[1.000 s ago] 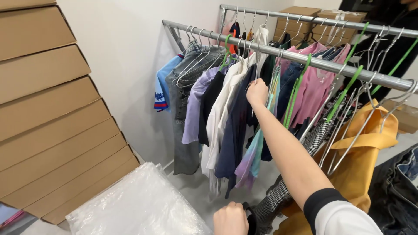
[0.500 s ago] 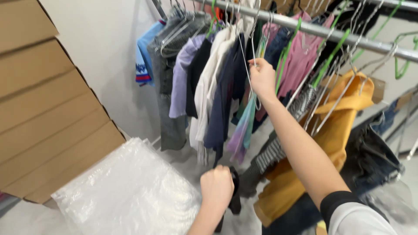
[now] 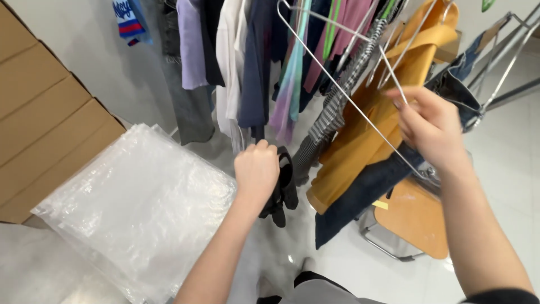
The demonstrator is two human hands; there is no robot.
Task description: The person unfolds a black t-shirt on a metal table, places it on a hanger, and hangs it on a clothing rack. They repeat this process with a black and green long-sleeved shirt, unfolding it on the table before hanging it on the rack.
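My right hand [image 3: 430,126] pinches a bare silver wire hanger [image 3: 343,84] at its corner and holds it in front of the hanging clothes. My left hand [image 3: 257,169] is closed around a small black garment [image 3: 283,188] that dangles below the fist. Behind both hands hang several garments: a lilac top [image 3: 191,45], a white shirt [image 3: 230,62], a navy top [image 3: 256,67], a checked piece [image 3: 337,107] and a mustard-yellow garment [image 3: 377,124].
A pile of clear plastic bags [image 3: 140,208] lies at lower left. Stacked cardboard boxes [image 3: 45,112] stand along the left wall. An orange-seated stool [image 3: 413,217] with a metal frame is under the yellow garment. A rack's metal bars [image 3: 506,73] are at right.
My right hand has come down from the rail with a wire hanger in it. The view has tilted down, so the rail has left the picture. My left hand with the black garment has risen.
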